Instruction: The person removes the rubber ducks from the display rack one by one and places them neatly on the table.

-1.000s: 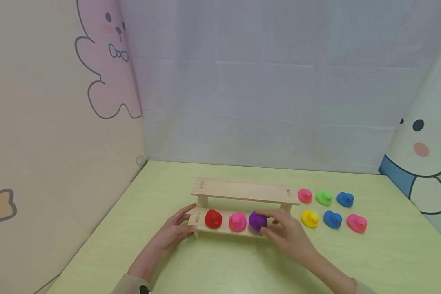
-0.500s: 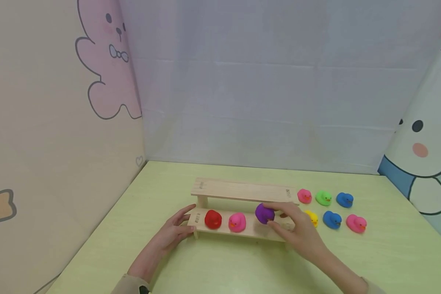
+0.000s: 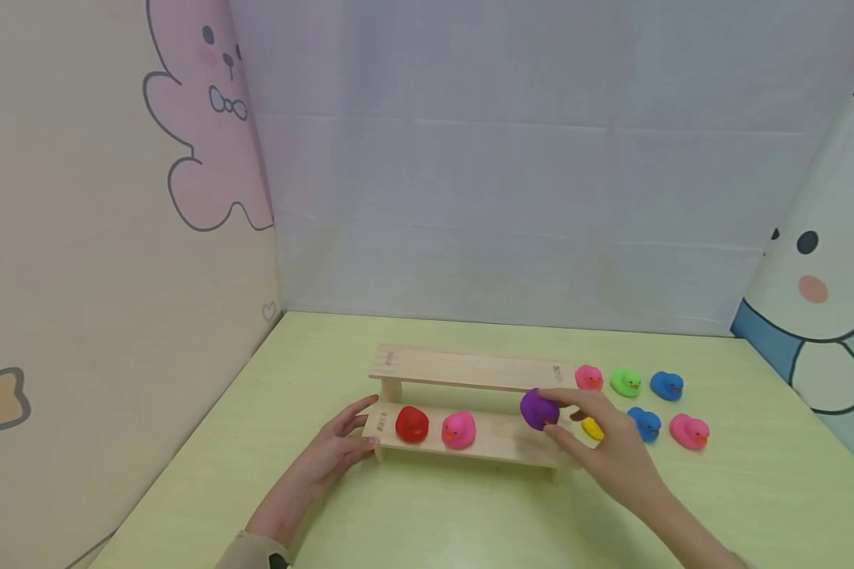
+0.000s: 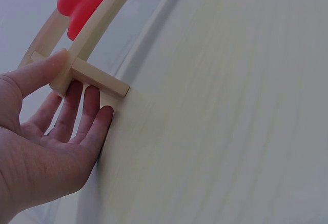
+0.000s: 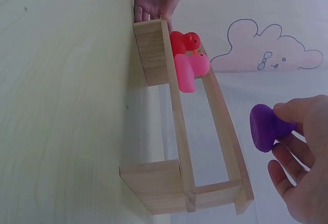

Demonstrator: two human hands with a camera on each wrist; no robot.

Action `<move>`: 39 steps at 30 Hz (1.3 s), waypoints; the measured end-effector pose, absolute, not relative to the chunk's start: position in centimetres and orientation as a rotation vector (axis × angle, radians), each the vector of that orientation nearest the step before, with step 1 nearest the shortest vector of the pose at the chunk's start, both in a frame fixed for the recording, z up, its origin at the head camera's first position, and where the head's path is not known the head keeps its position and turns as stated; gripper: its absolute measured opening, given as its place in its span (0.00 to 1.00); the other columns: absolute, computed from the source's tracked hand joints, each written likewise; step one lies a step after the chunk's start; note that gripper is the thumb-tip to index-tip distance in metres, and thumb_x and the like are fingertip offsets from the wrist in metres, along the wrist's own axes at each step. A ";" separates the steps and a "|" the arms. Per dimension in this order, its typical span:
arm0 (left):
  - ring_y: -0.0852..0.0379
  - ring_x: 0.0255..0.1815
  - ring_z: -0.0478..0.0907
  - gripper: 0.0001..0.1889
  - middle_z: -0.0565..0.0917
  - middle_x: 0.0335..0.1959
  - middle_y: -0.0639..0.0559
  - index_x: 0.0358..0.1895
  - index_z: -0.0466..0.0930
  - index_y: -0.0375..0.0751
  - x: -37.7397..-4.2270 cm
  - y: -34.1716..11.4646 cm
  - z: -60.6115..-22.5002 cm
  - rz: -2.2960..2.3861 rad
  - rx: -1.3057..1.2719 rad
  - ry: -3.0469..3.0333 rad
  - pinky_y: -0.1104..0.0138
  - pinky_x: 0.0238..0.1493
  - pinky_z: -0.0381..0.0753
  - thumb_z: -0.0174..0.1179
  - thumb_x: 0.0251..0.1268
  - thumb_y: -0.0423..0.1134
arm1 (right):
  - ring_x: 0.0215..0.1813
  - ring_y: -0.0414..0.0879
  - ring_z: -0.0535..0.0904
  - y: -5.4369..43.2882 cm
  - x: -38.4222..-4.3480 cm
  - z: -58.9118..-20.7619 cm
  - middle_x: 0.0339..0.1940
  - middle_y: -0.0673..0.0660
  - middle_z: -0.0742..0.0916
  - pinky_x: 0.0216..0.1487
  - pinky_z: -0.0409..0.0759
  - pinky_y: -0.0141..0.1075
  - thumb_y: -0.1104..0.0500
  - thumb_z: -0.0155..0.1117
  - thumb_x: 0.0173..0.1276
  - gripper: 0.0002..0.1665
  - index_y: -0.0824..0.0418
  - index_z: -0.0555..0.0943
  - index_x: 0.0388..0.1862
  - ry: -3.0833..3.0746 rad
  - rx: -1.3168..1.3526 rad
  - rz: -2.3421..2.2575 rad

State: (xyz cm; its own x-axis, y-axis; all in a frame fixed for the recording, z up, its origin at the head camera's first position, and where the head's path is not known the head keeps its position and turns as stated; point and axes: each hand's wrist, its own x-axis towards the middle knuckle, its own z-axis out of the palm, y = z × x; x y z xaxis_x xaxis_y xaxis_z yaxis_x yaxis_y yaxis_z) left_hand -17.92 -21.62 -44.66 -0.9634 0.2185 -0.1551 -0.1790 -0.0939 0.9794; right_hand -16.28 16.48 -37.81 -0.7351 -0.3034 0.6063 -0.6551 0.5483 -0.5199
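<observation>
A two-tier wooden shelf (image 3: 470,367) stands on the green table. A red duck (image 3: 412,424) and a pink duck (image 3: 459,429) sit on its lower board. My right hand (image 3: 562,415) pinches a purple duck (image 3: 538,409) between thumb and fingers, held just above the right end of the lower board. The right wrist view shows the purple duck (image 5: 266,126) in the air beside the shelf (image 5: 174,147). My left hand (image 3: 352,431) rests with straight fingers against the shelf's left end. Its thumb lies on the lower board's end (image 4: 97,78), near the red duck (image 4: 77,8).
To the right of the shelf several ducks stand in two rows: pink (image 3: 588,378), green (image 3: 625,382), blue (image 3: 666,385), then yellow (image 3: 592,428) partly behind my hand, blue (image 3: 644,423), pink (image 3: 689,432). Paper walls close the table at the back and both sides.
My right hand has lifted the purple duck off the lower board beside the pink duck and carried it right. The left hand has stayed still.
</observation>
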 end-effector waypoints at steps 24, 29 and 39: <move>0.51 0.50 0.72 0.36 0.67 0.55 0.40 0.68 0.58 0.48 -17.9 -21.5 -44.7 2.154 0.023 1.907 0.63 0.48 0.74 0.60 0.54 0.29 | 0.36 0.32 0.72 20.9 -15.0 -36.5 0.44 0.45 0.81 0.35 0.70 0.19 0.63 0.71 0.50 0.28 0.47 0.78 0.52 -2.345 0.447 1.001; 0.51 0.50 0.72 0.36 0.66 0.55 0.41 0.68 0.57 0.48 -18.0 -21.6 -44.7 2.162 0.024 1.893 0.63 0.47 0.74 0.60 0.54 0.28 | 0.37 0.31 0.73 21.3 -15.0 -36.6 0.45 0.48 0.82 0.38 0.69 0.17 0.62 0.72 0.50 0.28 0.48 0.78 0.52 -2.372 0.415 0.992; 0.51 0.50 0.72 0.38 0.66 0.55 0.41 0.68 0.57 0.48 -18.0 -21.6 -44.7 2.158 0.027 1.892 0.63 0.47 0.75 0.61 0.53 0.29 | 0.37 0.28 0.72 22.4 -14.8 -37.3 0.46 0.52 0.82 0.37 0.70 0.16 0.63 0.71 0.50 0.27 0.52 0.78 0.52 -2.422 0.401 0.964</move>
State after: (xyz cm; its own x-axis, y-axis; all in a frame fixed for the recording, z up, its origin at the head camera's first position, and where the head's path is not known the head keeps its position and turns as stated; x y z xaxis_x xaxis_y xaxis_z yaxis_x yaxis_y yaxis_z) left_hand -18.01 -21.59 -44.75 -0.9632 0.2136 -0.1630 -0.1896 -0.1104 0.9756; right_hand -14.78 22.36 -37.31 -0.8324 -0.0852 0.5476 -0.4381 0.7062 -0.5562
